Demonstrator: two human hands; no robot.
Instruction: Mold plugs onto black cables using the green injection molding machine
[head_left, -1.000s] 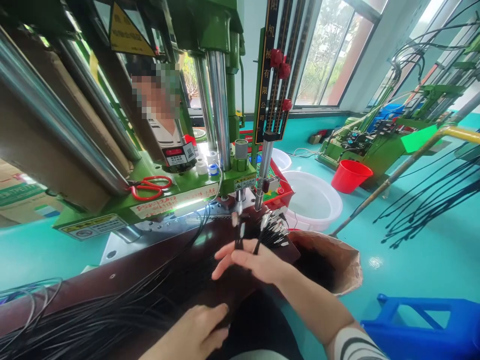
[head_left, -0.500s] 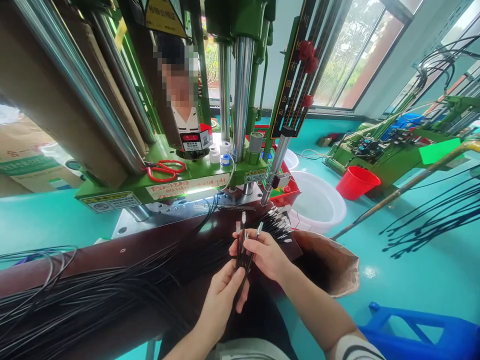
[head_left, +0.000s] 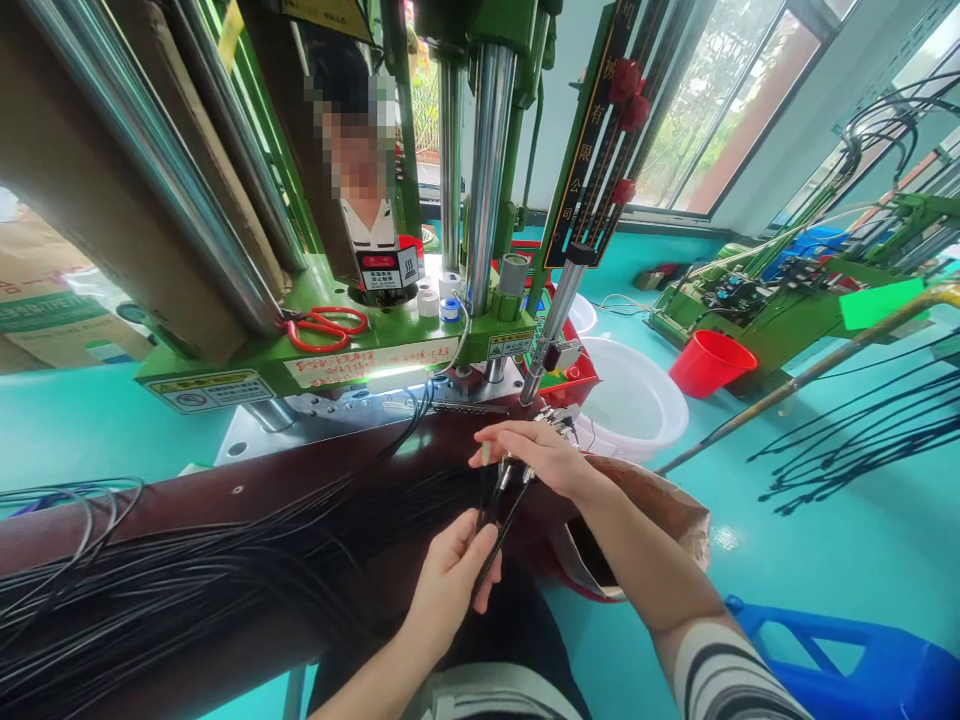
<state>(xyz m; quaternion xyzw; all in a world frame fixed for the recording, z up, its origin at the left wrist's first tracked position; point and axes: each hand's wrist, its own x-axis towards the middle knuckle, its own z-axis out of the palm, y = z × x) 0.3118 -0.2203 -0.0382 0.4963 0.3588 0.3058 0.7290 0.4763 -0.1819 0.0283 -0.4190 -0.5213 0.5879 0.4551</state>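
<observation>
My left hand (head_left: 454,570) is closed around a few black cables (head_left: 512,517), gripping them below their metal plug ends. Over those plugs, my right hand (head_left: 538,452) lies with its fingers stretched out and touching or very near the tips; the palm side is hidden. Just beyond it, a pile of cable ends with silvery connectors (head_left: 562,416) rests on the dark red-brown table (head_left: 300,470). Many long black cables (head_left: 247,580) spread across the table to the left.
A green press machine (head_left: 315,375) stands ahead, with red-handled scissors (head_left: 326,330) and small tape rolls (head_left: 450,310) on its bed. An open paper-lined container (head_left: 686,525) is at right, near a white tub (head_left: 645,400), a red bucket (head_left: 712,363) and a blue stool (head_left: 885,665). A person is beyond the press.
My right hand has let go of the cables' upper part and moved up and right, fingers now extended over the plugs. My left hand keeps its hold, slightly lower.
</observation>
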